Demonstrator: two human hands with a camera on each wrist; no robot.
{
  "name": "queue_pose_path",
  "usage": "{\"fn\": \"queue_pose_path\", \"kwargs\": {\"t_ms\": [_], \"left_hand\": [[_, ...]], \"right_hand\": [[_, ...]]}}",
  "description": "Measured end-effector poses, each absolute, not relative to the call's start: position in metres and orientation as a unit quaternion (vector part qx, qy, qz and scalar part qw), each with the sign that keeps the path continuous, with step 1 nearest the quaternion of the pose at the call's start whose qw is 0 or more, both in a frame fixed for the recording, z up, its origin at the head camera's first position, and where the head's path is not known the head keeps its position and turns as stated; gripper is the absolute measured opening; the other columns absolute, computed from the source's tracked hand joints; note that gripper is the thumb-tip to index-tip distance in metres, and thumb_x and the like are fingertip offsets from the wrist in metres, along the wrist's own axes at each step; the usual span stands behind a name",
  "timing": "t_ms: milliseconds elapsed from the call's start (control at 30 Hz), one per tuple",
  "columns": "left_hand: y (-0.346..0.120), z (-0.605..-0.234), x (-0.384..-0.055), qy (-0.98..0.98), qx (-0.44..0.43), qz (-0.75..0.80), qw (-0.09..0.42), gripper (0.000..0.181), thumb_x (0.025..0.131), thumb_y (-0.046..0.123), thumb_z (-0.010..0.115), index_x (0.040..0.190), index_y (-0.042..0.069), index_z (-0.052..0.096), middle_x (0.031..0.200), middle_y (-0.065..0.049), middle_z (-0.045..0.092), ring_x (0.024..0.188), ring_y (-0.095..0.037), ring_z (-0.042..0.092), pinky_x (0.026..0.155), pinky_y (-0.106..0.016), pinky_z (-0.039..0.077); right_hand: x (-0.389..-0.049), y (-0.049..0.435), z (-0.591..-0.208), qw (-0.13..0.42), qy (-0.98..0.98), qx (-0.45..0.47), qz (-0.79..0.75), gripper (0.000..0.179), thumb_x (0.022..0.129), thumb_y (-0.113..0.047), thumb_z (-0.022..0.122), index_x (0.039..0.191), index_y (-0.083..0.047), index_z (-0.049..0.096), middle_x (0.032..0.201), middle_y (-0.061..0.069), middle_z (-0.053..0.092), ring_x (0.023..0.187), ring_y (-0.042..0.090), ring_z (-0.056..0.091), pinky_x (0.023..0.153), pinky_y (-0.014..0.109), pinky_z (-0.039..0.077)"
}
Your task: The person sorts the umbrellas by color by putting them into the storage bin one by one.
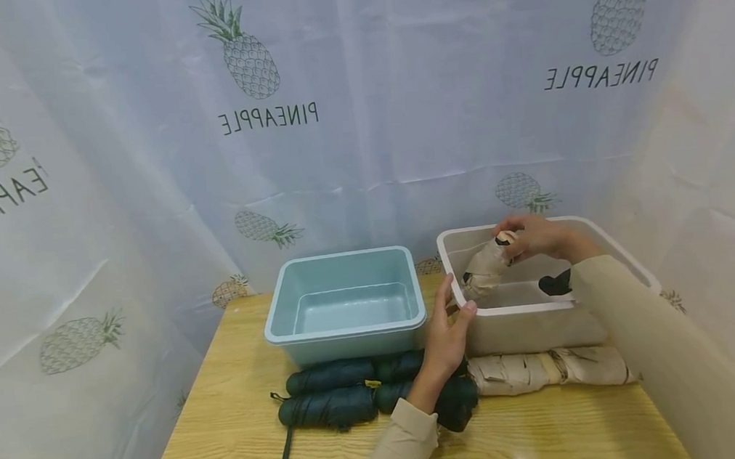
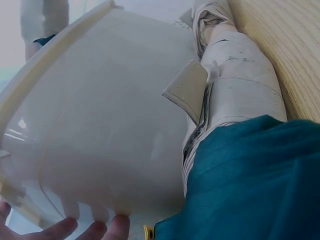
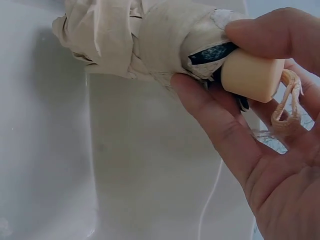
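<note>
My right hand (image 1: 528, 237) pinches the handle end of a folded beige umbrella (image 1: 487, 266), tilted inside the white bin (image 1: 553, 326) at its left end. Thumb and fingers lie on either side of its pale handle (image 3: 252, 75), from which a cord loop hangs in the right wrist view. With extended fingers my left hand (image 1: 446, 339) touches the bin's front left corner. A black item (image 1: 554, 284) inside the bin is partly hidden by my right sleeve. Folded dark green umbrellas (image 1: 327, 408) lie below my left hand, beside beige umbrellas (image 1: 589, 365) along the bin's front.
A light blue bin (image 1: 351, 344) stands left of the white one, with nothing visible inside. Both are on a wooden table (image 1: 228, 431). Behind and beside the table hang white curtains (image 1: 398, 125) printed with pineapples. A dark strap (image 1: 287, 446) extends from one green umbrella.
</note>
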State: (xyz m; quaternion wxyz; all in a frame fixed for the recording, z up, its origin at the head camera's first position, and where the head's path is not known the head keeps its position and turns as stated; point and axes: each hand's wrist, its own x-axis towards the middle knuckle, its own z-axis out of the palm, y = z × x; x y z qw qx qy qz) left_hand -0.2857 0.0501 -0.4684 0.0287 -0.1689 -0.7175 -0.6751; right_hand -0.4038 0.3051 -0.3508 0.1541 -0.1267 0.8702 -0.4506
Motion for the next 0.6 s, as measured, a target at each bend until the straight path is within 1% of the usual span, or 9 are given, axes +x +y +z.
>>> {"fn": "queue_pose_path", "kwargs": {"t_ms": [100,267,467,600], "left_hand": [[0.051,-0.468,-0.285,-0.719,-0.168,-0.674,0.028,0.063,0.103,0.048,0.054,0.16,0.041,0.028,0.16,-0.006,0.042,0.136,-0.029,0.054,0.098,-0.05,0.054],[0.052,-0.468,-0.285,-0.72,-0.17,-0.672,0.027,0.065,0.103,0.048,0.054,0.161,0.037,0.027,0.159,-0.007,0.042,0.136,-0.03,0.054,0.098,-0.05,0.055],[0.052,-0.469,-0.285,-0.722,-0.168,-0.671,0.027,0.065,0.102,0.049,0.054,0.16,0.039,0.027,0.158,-0.007,0.043,0.136,-0.03,0.054,0.098,-0.05,0.054],[0.052,-0.468,-0.285,-0.721,-0.169,-0.671,0.029,0.065,0.102,0.049,0.054,0.161,0.038,0.027,0.157,-0.007,0.045,0.136,-0.03,0.054,0.099,-0.051,0.054]], "right_hand": [[-0.405,0.306,-0.355,0.161,0.868,-0.125,-0.453,0.058,0.09,0.0,0.071,0.142,0.007,0.045,0.128,0.023,0.047,0.095,0.024,0.063,0.086,0.045,0.061],[-0.405,0.309,-0.358,0.17,0.87,-0.121,-0.446,0.056,0.089,0.0,0.07,0.139,0.006,0.046,0.127,0.021,0.049,0.095,0.023,0.061,0.088,0.047,0.059],[-0.408,0.312,-0.365,0.185,0.87,-0.124,-0.439,0.054,0.089,0.0,0.07,0.138,0.006,0.047,0.123,0.02,0.05,0.096,0.023,0.061,0.093,0.051,0.057],[-0.41,0.313,-0.369,0.19,0.876,-0.122,-0.427,0.052,0.09,-0.002,0.069,0.137,0.004,0.048,0.124,0.018,0.05,0.098,0.023,0.062,0.094,0.051,0.056]]}}
